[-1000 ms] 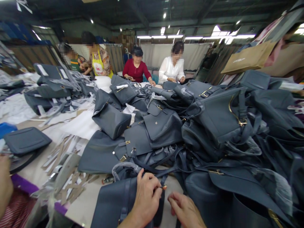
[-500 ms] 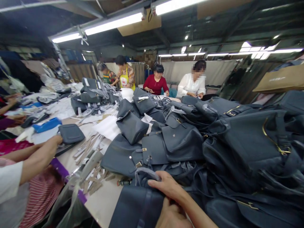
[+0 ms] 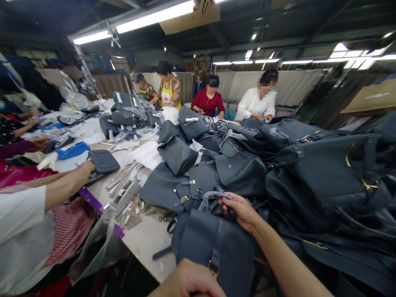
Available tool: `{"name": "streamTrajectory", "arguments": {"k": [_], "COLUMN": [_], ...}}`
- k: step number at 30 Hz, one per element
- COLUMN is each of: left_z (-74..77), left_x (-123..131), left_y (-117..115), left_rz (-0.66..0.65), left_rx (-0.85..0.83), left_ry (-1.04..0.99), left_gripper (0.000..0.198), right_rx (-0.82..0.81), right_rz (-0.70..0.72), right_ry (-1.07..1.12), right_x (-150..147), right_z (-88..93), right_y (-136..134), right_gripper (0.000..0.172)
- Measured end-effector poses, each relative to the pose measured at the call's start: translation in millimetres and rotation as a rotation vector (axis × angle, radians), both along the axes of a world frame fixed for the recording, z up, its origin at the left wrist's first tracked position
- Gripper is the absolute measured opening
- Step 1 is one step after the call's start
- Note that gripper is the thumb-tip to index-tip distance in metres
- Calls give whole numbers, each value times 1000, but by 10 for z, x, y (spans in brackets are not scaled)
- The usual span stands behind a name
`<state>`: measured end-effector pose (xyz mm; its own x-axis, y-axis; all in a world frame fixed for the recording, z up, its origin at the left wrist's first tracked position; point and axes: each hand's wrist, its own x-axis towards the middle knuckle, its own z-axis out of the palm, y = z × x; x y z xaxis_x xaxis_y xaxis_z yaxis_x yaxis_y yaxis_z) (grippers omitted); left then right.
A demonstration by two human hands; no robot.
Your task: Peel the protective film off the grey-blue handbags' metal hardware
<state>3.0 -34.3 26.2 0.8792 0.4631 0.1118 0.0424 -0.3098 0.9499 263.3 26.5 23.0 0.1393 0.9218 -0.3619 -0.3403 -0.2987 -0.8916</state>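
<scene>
A dark grey-blue leather bag (image 3: pixel 213 243) lies at the near edge of the table (image 3: pixel 145 243), in front of a big heap of the same bags (image 3: pixel 309 181). My right hand (image 3: pixel 239 210) reaches in from the lower right, closed on the bag's top by its plastic-wrapped handle (image 3: pixel 213 194). My left hand (image 3: pixel 188 280) shows only its back at the bottom edge. Its fingers curl at the bag's lower end, near a strap buckle (image 3: pixel 213 266).
A co-worker's arm (image 3: pixel 62 185) at left reaches to a small grey pouch (image 3: pixel 103 161). Cardboard strips (image 3: pixel 130 198) and a small dark tool (image 3: pixel 167 218) lie on the table. A clear plastic bag (image 3: pixel 102 243) hangs off the edge. Several people work at the far end.
My right hand has moved up and away, lifting the bag's top end, and more of the bag now shows. My left hand has dropped to the bottom edge. The view has shifted slightly.
</scene>
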Motion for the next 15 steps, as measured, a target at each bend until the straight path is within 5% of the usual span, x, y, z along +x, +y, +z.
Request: {"name": "streamTrajectory", "arguments": {"k": [3,5,11,15], "left_z": [273,275,69,212], "left_x": [-378,-462,-314,-285], "left_y": [88,97,-48,19], "left_rz": [528,667,547,463], "left_rx": [45,50,71,59], "left_ry": [5,92,133,101], "left_gripper": [25,32,49,55], "right_rx": [-12,-18,-39,-49], "right_rz": [-35,-27,23,1], "right_ry": [-3,-16,-93,-198], "right_x": [121,141,46,1], "right_z": [-48,-73,-133,-152], "right_y": [62,109,177,232], "right_gripper": [10,4,11,14]}}
